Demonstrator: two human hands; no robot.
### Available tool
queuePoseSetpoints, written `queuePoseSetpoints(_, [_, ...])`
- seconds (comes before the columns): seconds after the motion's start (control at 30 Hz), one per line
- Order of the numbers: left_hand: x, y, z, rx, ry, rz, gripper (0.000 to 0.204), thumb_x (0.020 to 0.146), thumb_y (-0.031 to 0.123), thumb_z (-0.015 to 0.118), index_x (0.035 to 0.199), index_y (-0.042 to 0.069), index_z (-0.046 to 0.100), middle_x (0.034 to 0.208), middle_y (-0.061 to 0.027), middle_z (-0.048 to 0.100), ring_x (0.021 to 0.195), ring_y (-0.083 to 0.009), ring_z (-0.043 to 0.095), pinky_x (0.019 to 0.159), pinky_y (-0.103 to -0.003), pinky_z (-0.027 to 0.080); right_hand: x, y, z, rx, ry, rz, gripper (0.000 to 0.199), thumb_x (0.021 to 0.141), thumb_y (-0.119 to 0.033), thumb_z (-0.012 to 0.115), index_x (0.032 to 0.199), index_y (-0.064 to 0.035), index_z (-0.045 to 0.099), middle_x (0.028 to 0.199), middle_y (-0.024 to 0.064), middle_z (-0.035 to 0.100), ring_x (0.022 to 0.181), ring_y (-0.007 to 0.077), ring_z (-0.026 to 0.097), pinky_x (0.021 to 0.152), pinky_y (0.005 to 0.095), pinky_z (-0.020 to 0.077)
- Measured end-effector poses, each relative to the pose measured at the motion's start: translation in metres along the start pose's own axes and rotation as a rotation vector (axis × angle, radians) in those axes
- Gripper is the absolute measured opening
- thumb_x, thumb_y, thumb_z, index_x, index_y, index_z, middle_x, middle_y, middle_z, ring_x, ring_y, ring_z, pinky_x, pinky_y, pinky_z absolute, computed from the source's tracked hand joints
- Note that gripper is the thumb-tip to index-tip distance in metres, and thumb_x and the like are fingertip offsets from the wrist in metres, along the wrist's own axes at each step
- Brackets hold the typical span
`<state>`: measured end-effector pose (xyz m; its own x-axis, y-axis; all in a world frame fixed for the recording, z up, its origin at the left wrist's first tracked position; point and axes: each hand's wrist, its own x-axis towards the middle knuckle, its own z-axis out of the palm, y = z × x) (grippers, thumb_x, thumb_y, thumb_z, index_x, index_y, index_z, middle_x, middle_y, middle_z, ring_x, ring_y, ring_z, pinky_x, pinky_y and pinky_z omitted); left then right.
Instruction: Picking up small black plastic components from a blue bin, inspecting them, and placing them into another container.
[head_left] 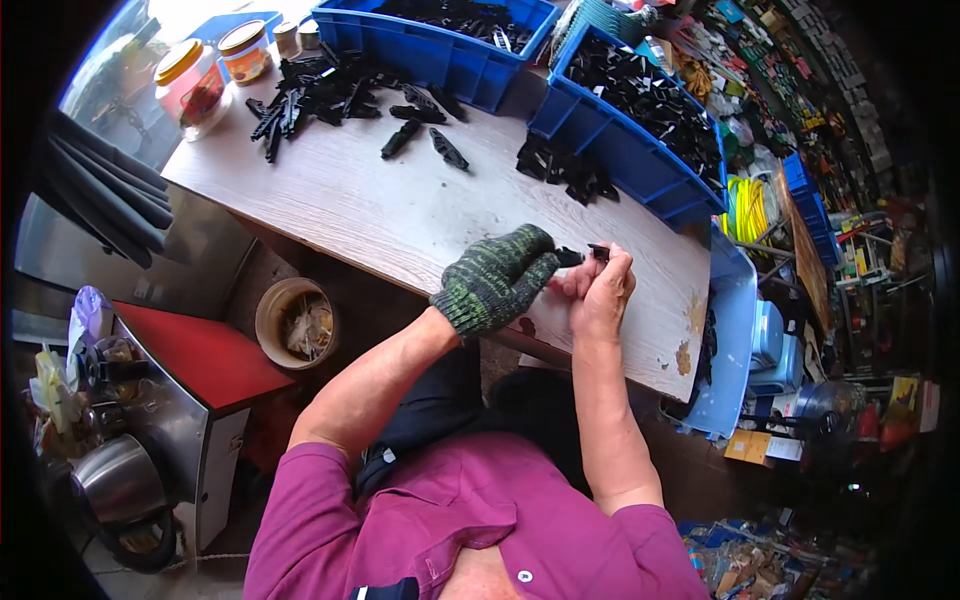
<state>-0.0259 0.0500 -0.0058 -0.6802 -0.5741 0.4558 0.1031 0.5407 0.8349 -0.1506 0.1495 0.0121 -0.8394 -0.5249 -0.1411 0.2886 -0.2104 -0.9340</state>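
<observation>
Over the near edge of the pale wood-grain table (380, 220), my left hand (498, 278) wears a dark green knitted glove. Its fingers are closed on a small black plastic part (568, 257). Close beside it my bare right hand (602, 290) pinches another small black plastic piece (600, 252) between thumb and fingers. The two pieces are near each other; whether they touch I cannot tell. Farther off lie a few single long black parts (449, 149) and a large heap of them (320, 95). A smaller pile of short black pieces (565, 170) sits in front of the right bin.
Two blue bins (440, 62) (625, 150) full of black parts stand along the back. Jars (190, 85) line the far left corner. A bucket (268, 320) and a red-topped cabinet (200, 355) are at left; a light blue tub (735, 340) adjoins the table's right end.
</observation>
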Motion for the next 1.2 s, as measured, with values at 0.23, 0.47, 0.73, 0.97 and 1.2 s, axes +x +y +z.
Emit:
queuePoseSetpoints(0.23, [0.007, 0.009, 0.013, 0.07, -0.213, -0.142, 0.025, 0.098, 0.023, 0.055, 0.113, 0.004, 0.062, 0.102, -0.0208, 0.066, 0.095, -0.041, 0.064, 0.077, -0.046, 0.051, 0.007, 0.018, -0.016, -0.109, 0.059, -0.142, 0.029, 0.099, -0.03, 0.049, 0.089, -0.0052, 0.061, 0.077, 0.0011, 0.055, 0.059, 0.013, 0.054, 0.043, 0.0264, 0.0434])
queuePoseSetpoints(0.47, [0.002, 0.005, 0.038, -0.137, 0.065, -0.214, 0.03, 0.099, 0.017, 0.052, 0.123, 0.002, 0.059, 0.111, -0.0218, 0.066, 0.102, -0.0371, 0.065, 0.085, -0.042, 0.051, -0.007, 0.006, -0.001, -0.239, 0.054, -0.14, 0.026, 0.098, -0.021, 0.051, 0.077, -0.0067, 0.055, 0.068, -0.0028, 0.049, 0.061, 0.0079, 0.044, 0.054, 0.0257, 0.0379])
queuePoseSetpoints(0.73, [0.006, 0.021, 0.06, -0.2, 0.027, -0.236, 0.033, 0.099, 0.022, 0.053, 0.126, 0.003, 0.056, 0.107, -0.0227, 0.067, 0.094, -0.0393, 0.066, 0.082, -0.045, 0.052, 0.015, 0.021, -0.034, -0.37, 0.121, -0.382, 0.029, 0.099, -0.027, 0.052, 0.076, -0.0103, 0.055, 0.068, -0.0056, 0.048, 0.061, 0.007, 0.043, 0.056, 0.0263, 0.0378])
queuePoseSetpoints(0.97, [0.001, 0.011, 0.036, -0.14, 0.002, -0.279, 0.027, 0.099, 0.019, 0.052, 0.12, 0.004, 0.06, 0.107, -0.0219, 0.066, 0.094, -0.0357, 0.067, 0.081, -0.044, 0.052, -0.002, 0.013, -0.011, -0.123, 0.026, -0.165, 0.029, 0.098, -0.028, 0.049, 0.074, -0.0122, 0.049, 0.06, -0.0016, 0.046, 0.04, 0.0127, 0.045, 0.04, 0.0273, 0.0379])
queuePoseSetpoints(1.2, [0.003, 0.014, 0.073, 0.125, 0.076, 0.074, 0.028, 0.099, 0.02, 0.052, 0.12, 0.002, 0.059, 0.108, -0.0216, 0.065, 0.096, -0.0411, 0.063, 0.082, -0.047, 0.051, 0.012, 0.022, -0.036, -0.466, 0.088, -0.491, 0.028, 0.097, -0.02, 0.051, 0.073, -0.008, 0.047, 0.066, -0.0045, 0.041, 0.063, 0.0079, 0.038, 0.056, 0.0263, 0.0357])
